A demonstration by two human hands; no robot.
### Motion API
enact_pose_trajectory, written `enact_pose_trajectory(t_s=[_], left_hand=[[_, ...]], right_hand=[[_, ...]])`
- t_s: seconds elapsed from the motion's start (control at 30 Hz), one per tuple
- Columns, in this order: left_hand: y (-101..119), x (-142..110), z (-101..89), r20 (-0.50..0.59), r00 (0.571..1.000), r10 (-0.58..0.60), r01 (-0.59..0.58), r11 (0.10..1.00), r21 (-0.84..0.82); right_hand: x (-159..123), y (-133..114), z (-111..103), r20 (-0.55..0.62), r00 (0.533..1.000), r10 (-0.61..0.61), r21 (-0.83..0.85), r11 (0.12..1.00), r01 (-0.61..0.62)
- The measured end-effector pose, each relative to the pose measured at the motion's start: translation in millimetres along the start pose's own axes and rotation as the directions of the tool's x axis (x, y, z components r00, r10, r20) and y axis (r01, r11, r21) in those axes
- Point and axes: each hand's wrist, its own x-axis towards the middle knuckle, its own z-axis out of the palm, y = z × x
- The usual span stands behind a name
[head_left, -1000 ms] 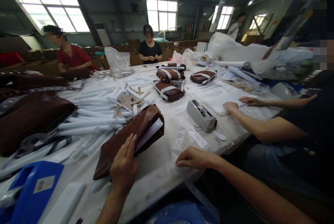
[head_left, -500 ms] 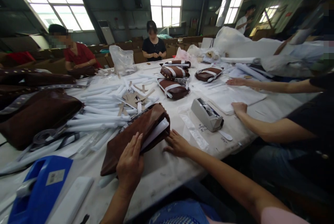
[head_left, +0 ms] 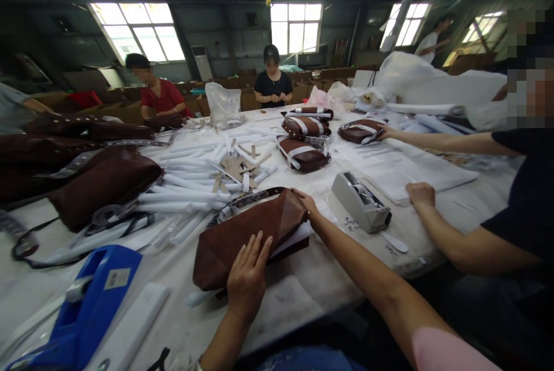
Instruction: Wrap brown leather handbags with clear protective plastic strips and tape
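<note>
Wkshp (ppl (head_left: 272,83), bags (head_left: 234,232), tape disp. (head_left: 366,209))

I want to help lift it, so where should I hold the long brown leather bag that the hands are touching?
Probably by its two ends, one from the left, one from the right: the long brown leather bag stretches sideways. I'd avoid the near right edge, where white filling pokes out.
</note>
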Motion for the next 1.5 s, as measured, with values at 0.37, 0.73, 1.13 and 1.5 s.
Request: enact_pose_trajectory(t_s=[0.37,0.73,1.13,1.5], left_hand=[[30.6,-26.2,39.4,0.063,0.997,0.047,-0.048,0.999,0.014],[29.8,-28.1,41.3,-0.001,0.999,0.04,-0.04,0.999,0.019],[27.4,-28.0,36.4,0.052,0.998,0.04,-0.039,0.999,-0.01],[25.9,-27.1,32.7,0.092,0.994,0.062,-0.061,0.998,-0.019]], right_hand=[[22.8,-35.5,16.5,0.386,0.92,0.064,-0.798,0.524,0.299],[46.2,-47.0,44.9,0.527,0.824,0.206,-0.847,0.046,0.53],[46.6,-93.2,29.0,0.574,0.806,-0.145,-0.756,0.284,0.59],[-83.4,-130.4,-16.8,0.473,0.762,-0.441,-0.444,0.628,0.639]])
